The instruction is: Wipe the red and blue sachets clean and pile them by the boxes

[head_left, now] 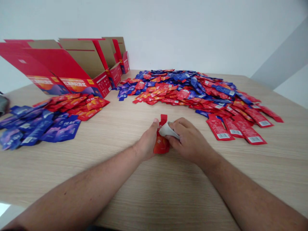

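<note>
Just above the table, my left hand (148, 141) grips a red sachet (161, 146) by its left side, thumb on its edge. The sachet has a narrow neck at the top and an orange print near its lower end. My right hand (189, 138) is closed on a white cloth (167, 131), bunched between thumb and fingers. The cloth touches the front of the sachet and covers part of it. The fingers of my left hand behind the sachet are hidden.
A large mixed heap of red and blue sachets (173, 89) spreads across the back. Smaller piles of red sachets (79, 103) and blue sachets (60, 128) lie on the left. Open red cardboard boxes (79, 75) stand behind them on the wooden table (115, 179), near the white wall.
</note>
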A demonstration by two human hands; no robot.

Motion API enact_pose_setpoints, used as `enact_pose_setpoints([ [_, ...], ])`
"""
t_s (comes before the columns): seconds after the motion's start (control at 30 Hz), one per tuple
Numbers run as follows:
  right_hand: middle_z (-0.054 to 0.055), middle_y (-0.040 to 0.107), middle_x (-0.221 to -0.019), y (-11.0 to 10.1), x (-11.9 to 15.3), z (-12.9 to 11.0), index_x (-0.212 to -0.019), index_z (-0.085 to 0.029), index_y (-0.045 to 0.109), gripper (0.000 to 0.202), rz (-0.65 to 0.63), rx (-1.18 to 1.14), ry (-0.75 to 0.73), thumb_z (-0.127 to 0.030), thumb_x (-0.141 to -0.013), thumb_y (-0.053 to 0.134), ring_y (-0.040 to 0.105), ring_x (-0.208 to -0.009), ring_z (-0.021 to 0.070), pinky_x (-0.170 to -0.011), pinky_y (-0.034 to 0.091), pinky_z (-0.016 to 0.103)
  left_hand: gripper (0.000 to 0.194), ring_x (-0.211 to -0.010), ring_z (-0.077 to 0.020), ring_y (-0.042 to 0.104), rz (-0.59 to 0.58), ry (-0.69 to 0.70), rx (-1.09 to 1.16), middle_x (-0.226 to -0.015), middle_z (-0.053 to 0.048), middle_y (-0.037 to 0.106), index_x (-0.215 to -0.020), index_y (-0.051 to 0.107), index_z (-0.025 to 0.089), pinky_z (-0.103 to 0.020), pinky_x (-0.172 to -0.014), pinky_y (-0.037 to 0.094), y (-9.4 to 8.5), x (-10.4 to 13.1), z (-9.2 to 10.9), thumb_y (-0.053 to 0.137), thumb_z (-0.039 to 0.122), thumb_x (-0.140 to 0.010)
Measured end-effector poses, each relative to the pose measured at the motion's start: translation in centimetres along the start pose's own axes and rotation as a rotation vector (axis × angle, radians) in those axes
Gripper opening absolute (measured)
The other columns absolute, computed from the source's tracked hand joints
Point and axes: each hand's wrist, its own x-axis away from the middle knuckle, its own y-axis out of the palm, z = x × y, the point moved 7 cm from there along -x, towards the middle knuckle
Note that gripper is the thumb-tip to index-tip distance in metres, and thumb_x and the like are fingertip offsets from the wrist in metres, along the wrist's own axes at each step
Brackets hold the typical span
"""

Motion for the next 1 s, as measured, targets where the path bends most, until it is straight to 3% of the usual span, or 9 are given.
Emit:
enact_pose_setpoints([
  [0.1,0.011,0.067,-0.108,0.5,0.1,-0.7,-0.109,-0.021,0.066,0.021,-0.058,-0.012,-0.109,-0.011,-0.09,0.063,0.062,-0.103,0.027,-0.093,0.053,0.043,0.063,-0.087,-0.0243,0.077,-0.022,0.005,-0.022,-0.09,-0.013,0.079,-0.095,0.074,0.013,-0.034,-0.083,0.061,-0.1,0.1,0.1,0.03,0.056,-0.109],
  [0.23,0.012,0.066,-0.105,-0.2,0.0,1.0,-0.11,-0.02,0.066,0.016,0.066,0.021,0.047,-0.019,-0.095,0.063,0.061,-0.1,0.0283,-0.09,0.054,0.044,0.064,-0.078,-0.0218,0.076,-0.053,-0.017,-0.014,-0.089,-0.012,0.078,-0.104,0.074,0.017,-0.033,-0.073,0.061,0.0,0.1,0.0,0.027,0.06,-0.109],
  [0.4,0.011,0.066,-0.106,0.2,0.0,0.5,-0.107,-0.02,0.066,0.018,0.007,0.004,-0.049,-0.013,-0.091,0.063,0.061,-0.101,0.0274,-0.092,0.053,0.043,0.064,-0.086,-0.0205,0.076,-0.025,-0.038,-0.007,-0.089,-0.012,0.078,-0.098,0.073,0.015,-0.029,-0.078,0.06,-0.1,0.1,-0.1,0.025,0.056,-0.11],
  [0.57,0.012,0.067,-0.105,-0.3,0.1,1.4,-0.111,-0.02,0.065,0.016,0.085,0.017,0.044,-0.022,-0.095,0.063,0.062,-0.099,0.0285,-0.089,0.055,0.045,0.063,-0.079,-0.0223,0.076,-0.07,-0.021,-0.017,-0.087,-0.011,0.077,-0.107,0.073,0.018,-0.033,-0.072,0.061,-0.1,-0.1,-0.1,0.026,0.06,-0.109],
  [0.7,0.012,0.066,-0.106,0.1,0.1,1.0,-0.105,-0.019,0.064,0.014,0.033,-0.004,-0.034,-0.016,-0.091,0.064,0.062,-0.098,0.0274,-0.089,0.055,0.043,0.061,-0.079,-0.0214,0.076,-0.011,-0.056,0.007,-0.085,-0.011,0.077,-0.098,0.073,0.016,-0.03,-0.07,0.06,-0.4,-0.2,-0.3,0.028,0.056,-0.11],
  [0.83,0.012,0.066,-0.104,-0.2,0.1,1.4,-0.111,-0.019,0.064,0.017,0.075,0.013,0.028,-0.021,-0.094,0.064,0.063,-0.098,0.0284,-0.088,0.055,0.044,0.063,-0.077,-0.0207,0.076,-0.053,-0.044,0.005,-0.082,-0.01,0.076,-0.102,0.073,0.017,-0.029,-0.067,0.059,-0.2,-0.1,-0.3,0.025,0.057,-0.11],
  [1.0,0.011,0.067,-0.108,0.5,0.2,0.2,-0.106,-0.022,0.064,0.018,-0.007,-0.025,-0.069,-0.014,-0.09,0.064,0.062,-0.101,0.0272,-0.09,0.054,0.043,0.061,-0.083,-0.0234,0.076,-0.049,-0.07,-0.003,-0.083,-0.011,0.076,-0.097,0.073,0.015,-0.032,-0.075,0.061,-0.4,-0.1,-0.6,0.036,0.063,-0.106],
])
